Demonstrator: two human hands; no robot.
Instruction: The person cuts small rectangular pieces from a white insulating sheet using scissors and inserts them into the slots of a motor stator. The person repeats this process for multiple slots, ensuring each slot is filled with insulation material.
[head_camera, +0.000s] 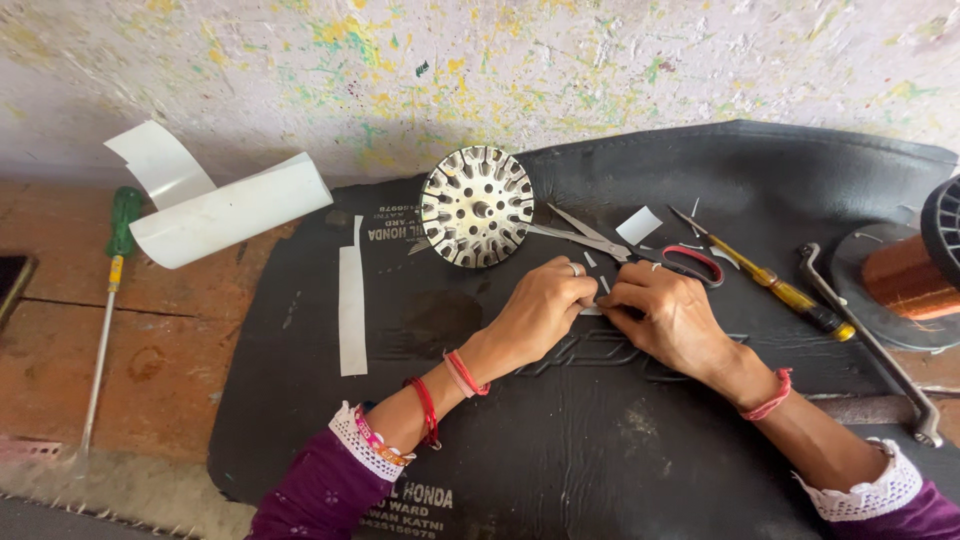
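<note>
Between the two hands, at the middle of the black mat (600, 440), a small white paper piece (592, 311) is pinched. The left hand (540, 308) is curled, with its fingers bent down onto the piece, and a ring is worn on one finger. The right hand (668, 312) is also curled, its fingertips pressed on the same piece from the other side, so both hands are closed on it and touch each other at the fingertips.

Just beyond the fingertips, scissors with red handles (620, 245) are laid on the mat, with the blades open. Beyond the left hand, a round metal slotted core (477, 206) stands near. Beyond the right hand, a yellow screwdriver (770, 283) and a bent metal bar (868, 340) are seen, and a copper wire spool (905, 280) is placed at the far right edge. Small white scraps are scattered about the scissors.

To the left of the left hand, a long white paper strip (351, 310) is laid, well apart. Further left, off the mat, a white paper roll (225, 212) and a green-handled screwdriver (110, 290) are found.

Open room on the mat is left nearer to the person, under the wrists.
</note>
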